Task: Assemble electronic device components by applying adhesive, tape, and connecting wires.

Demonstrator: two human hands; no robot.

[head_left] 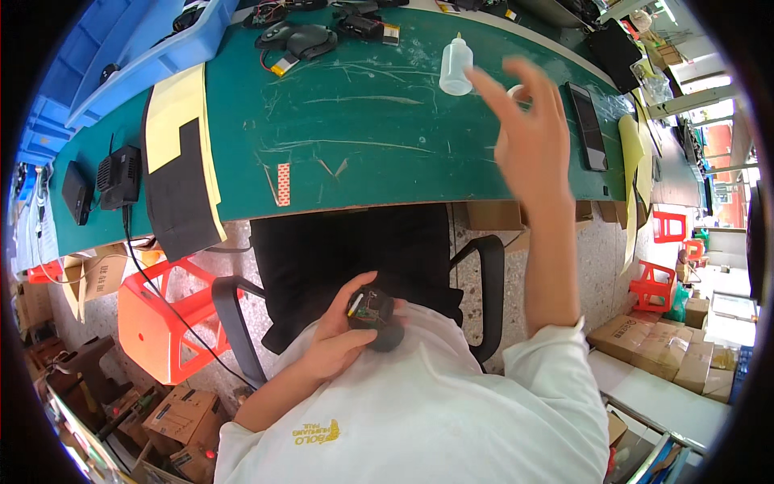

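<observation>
Close to my body, my left hand [329, 345] is closed around a small black device housing [380, 329]. Its top side is uncovered, and wires and small electronic parts show inside. Over the green mat, my right hand [534, 137] reaches out with its fingers apart, slightly smeared by motion and holding nothing that I can see. Just left of its fingertips stands a translucent white squeeze bottle [456, 71] with a thin pointed tip; whether the index finger touches it I cannot tell. A round white thing [520, 93] shows partly behind the fingers.
On the green mat [363, 129] lie black device parts [302, 40] with small batteries, a checkered red strip [284, 184] and a phone-like black slab [587, 125]. Blue bins [145, 56] occupy the far left. A black chair [355, 242] and red stools [161, 323] stand below.
</observation>
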